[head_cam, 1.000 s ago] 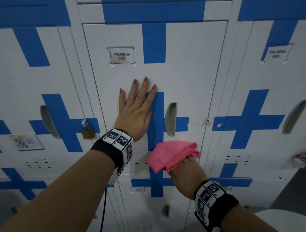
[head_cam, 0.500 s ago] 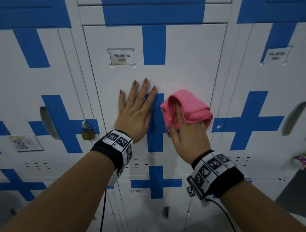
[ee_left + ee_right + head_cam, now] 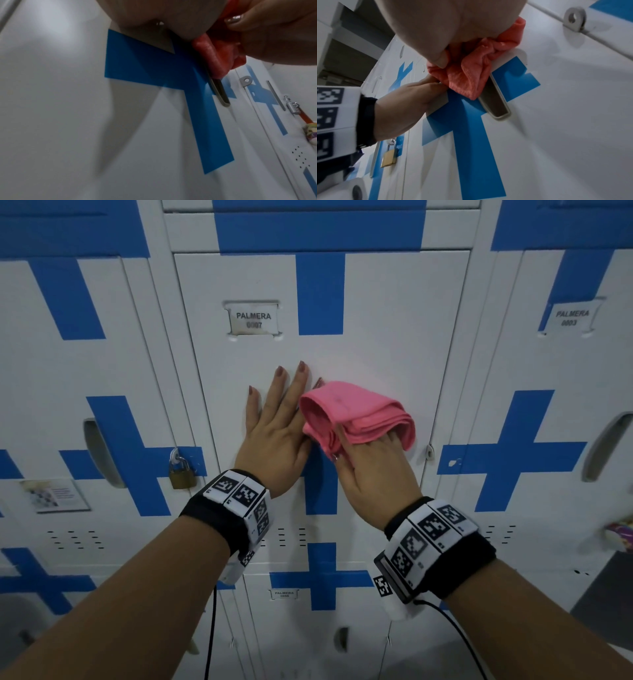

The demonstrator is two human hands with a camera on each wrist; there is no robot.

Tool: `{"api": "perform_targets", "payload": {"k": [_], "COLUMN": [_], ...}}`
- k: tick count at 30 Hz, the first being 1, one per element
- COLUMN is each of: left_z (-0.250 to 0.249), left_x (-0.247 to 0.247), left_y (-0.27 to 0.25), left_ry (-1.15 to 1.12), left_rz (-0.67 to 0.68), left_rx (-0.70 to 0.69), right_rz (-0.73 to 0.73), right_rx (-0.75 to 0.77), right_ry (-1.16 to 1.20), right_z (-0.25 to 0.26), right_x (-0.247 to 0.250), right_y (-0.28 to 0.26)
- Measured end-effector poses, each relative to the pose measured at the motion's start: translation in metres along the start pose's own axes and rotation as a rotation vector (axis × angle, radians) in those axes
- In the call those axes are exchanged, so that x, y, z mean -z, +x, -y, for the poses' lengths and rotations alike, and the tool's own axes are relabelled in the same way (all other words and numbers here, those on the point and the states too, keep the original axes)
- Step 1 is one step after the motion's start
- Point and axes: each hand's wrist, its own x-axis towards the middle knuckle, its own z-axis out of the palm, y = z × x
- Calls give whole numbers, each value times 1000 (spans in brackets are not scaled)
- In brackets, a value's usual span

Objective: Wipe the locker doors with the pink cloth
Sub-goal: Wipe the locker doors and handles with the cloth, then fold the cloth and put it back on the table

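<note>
The white locker door (image 3: 376, 320) labelled PALMERA 0007 carries a blue cross and fills the middle of the head view. My left hand (image 3: 281, 419) lies flat on it, fingers straight and spread. My right hand (image 3: 370, 463) grips the folded pink cloth (image 3: 356, 409) and presses it against the door, right beside the left hand's index finger. The cloth covers the right fingers. In the right wrist view the thumb pinches the bunched pink cloth (image 3: 467, 75) over the door's recessed handle (image 3: 496, 105). The left wrist view shows the pink cloth (image 3: 214, 54) next to my palm.
A brass padlock (image 3: 182, 474) hangs on the left neighbouring locker. The name label (image 3: 253, 320) sits above my hands. A metal hasp (image 3: 429, 453) is at the door's right edge. More lockers stand to the right (image 3: 548, 405) and below (image 3: 322, 628).
My right hand carried the cloth up from the door's lower edge to mid-door, then slid it left until it met the left hand. The left hand stayed put.
</note>
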Motion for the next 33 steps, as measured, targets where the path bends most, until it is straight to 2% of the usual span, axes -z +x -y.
{"api": "perform_targets", "payload": {"k": [6, 10, 13, 15, 18, 22, 26, 30, 33], "left_z": [-6, -12, -22, -30, -44, -48, -54, -61, -77], "left_x": [17, 24, 29, 31, 39, 47, 65, 80, 87], "left_y": [-4, -10, -17, -21, -29, -37, -41, -40, -43], "left_ry": [-183, -311, -351, -467, -679, -711, -807, -917, -1037], "left_rz": [22, 37, 44, 62, 198, 240, 295, 334, 352], "left_rx": [-42, -99, -119, -90, 29, 108, 99, 169, 238], "right_rz": [29, 93, 80, 43, -30, -7, -23, 148, 198], "right_rx": [2, -85, -127, -162, -180, -174, -159, -231, -316], "right_ry": [80, 284, 290, 290, 256, 130, 10, 195, 272], "right_z": [-1, 8, 9, 7, 9, 9, 3, -1, -1], "right_x": [7, 28, 37, 37, 47, 62, 71, 84, 99], "right_y": [4, 4, -3, -7, -10, -12, -24, -42, -60]}}
